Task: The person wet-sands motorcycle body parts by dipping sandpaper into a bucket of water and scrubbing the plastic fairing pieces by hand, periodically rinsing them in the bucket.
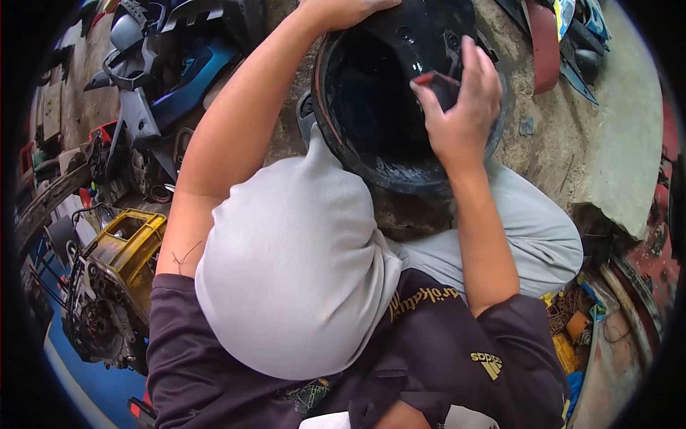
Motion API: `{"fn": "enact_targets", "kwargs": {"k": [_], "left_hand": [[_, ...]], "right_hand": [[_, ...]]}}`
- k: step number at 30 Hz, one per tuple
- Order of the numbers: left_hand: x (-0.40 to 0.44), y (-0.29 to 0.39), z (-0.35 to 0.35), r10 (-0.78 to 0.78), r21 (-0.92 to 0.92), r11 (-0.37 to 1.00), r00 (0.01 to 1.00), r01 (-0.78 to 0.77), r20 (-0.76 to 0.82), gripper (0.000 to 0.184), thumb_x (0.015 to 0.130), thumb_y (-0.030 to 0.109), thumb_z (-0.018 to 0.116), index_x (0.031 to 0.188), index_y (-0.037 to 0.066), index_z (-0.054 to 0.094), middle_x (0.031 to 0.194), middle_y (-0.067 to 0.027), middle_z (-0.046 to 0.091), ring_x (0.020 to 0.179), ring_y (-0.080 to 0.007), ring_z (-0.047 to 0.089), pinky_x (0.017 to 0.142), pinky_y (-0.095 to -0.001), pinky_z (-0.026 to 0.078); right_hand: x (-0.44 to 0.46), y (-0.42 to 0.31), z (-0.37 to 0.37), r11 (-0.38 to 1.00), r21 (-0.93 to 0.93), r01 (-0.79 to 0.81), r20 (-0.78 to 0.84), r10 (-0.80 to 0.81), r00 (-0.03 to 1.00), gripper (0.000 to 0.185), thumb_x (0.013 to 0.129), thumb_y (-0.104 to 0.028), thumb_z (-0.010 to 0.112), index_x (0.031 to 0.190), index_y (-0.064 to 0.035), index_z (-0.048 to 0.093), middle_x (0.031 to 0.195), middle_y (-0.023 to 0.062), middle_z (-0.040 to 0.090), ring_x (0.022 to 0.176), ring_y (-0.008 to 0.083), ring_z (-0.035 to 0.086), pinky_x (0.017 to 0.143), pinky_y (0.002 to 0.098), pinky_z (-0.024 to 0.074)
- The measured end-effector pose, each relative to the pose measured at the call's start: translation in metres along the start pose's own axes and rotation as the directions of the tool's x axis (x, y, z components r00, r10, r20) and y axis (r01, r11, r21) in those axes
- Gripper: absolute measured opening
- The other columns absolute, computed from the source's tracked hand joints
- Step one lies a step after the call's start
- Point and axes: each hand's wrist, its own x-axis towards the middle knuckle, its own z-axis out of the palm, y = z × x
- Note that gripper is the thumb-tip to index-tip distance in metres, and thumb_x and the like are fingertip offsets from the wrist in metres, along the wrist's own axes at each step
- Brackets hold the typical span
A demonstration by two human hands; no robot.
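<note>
Glossy black panel point(429, 20) sits over the far side of the basin point(409, 183) — stiff, light, slippery by the look, best held by its edge. Left hand point(349, 8) beside it, grip unclear; right hand point(468, 111) pinching a red-and-dark piece point(437, 81) in its fingers.

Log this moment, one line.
Left hand: at black panel | right hand: over black tub | reddish item: at right thumb
</note>
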Motion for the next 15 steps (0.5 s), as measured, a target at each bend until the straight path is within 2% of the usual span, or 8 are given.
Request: {"fn": "enact_targets", "kwargs": {"k": [4, 7, 8, 12, 15], "left_hand": [[-0.001, 0.002, -0.005, 0.006, 0.002, 1.000, 1.000, -0.006, 0.008, 0.074, 0.089, 0.068, 0.066, 0.147, 0.022, 0.059, 0.155, -0.0133, 0.048, 0.148, -0.0387, 0.036, 0.118, -0.0602, 0.035], [-0.010, 0.009, -0.013, 0.016, -0.038, 0.999, 1.000, -0.015, 0.014, 0.074, 0.089, 0.068, 0.065, 0.147, 0.022, 0.059, 0.155, -0.0131, 0.048, 0.148, -0.0387, 0.036, 0.118, -0.0605, 0.035], [-0.001, 0.003, -0.004, -0.017, 0.015, 1.000, 1.000, 0.017, 0.015, 0.073, 0.090, 0.068, 0.065, 0.147, 0.022, 0.059, 0.155, -0.0126, 0.048, 0.149, -0.0387, 0.035, 0.117, -0.0626, 0.034], [0.000, 0.002, -0.004, -0.019, 0.000, 1.000, 0.999, 0.019, 0.028, 0.073, 0.090, 0.068, 0.064, 0.147, 0.024, 0.059, 0.156, -0.0122, 0.047, 0.150, -0.0387, 0.033, 0.117, -0.0663, 0.032], [-0.001, 0.004, -0.007, -0.029, -0.008, 1.000, 0.999, 0.029, 0.028, 0.073, 0.090, 0.069, 0.064, 0.148, 0.024, 0.058, 0.157, -0.0123, 0.046, 0.150, -0.0387, 0.033, 0.117, -0.0675, 0.031]], "right_hand": [[-0.010, 0.005, -0.011, 0.996, 0.068, 0.059, 0.056, -0.063, 0.996, 0.068, 0.080, -0.022, 0.086, 0.141, -0.0093, 0.061, 0.144, 0.0193, 0.055, 0.137, 0.0437, 0.048, 0.115, 0.0524, 0.0394], [-0.039, 0.019, -0.023, 0.977, 0.210, -0.035, 0.109, 0.012, 0.994, 0.062, 0.080, -0.020, 0.086, 0.137, -0.0095, 0.065, 0.136, 0.0185, 0.062, 0.133, 0.0424, 0.054, 0.111, 0.0495, 0.0445], [-0.041, 0.025, -0.025, 0.968, 0.243, -0.063, 0.137, 0.030, 0.990, 0.061, 0.080, -0.020, 0.087, 0.137, -0.0091, 0.065, 0.131, 0.0194, 0.066, 0.130, 0.0414, 0.058, 0.108, 0.0477, 0.0473], [-0.021, 0.007, -0.032, 0.982, 0.181, -0.062, 0.171, 0.031, 0.985, 0.061, 0.078, -0.023, 0.089, 0.132, -0.0058, 0.068, 0.132, 0.0199, 0.065, 0.129, 0.0420, 0.058, 0.108, 0.0476, 0.0476], [-0.027, 0.012, -0.034, 0.996, 0.088, 0.015, 0.156, -0.028, 0.987, 0.058, 0.078, -0.023, 0.089, 0.129, -0.0057, 0.070, 0.132, 0.0200, 0.065, 0.129, 0.0417, 0.058, 0.108, 0.0478, 0.0477]]}}
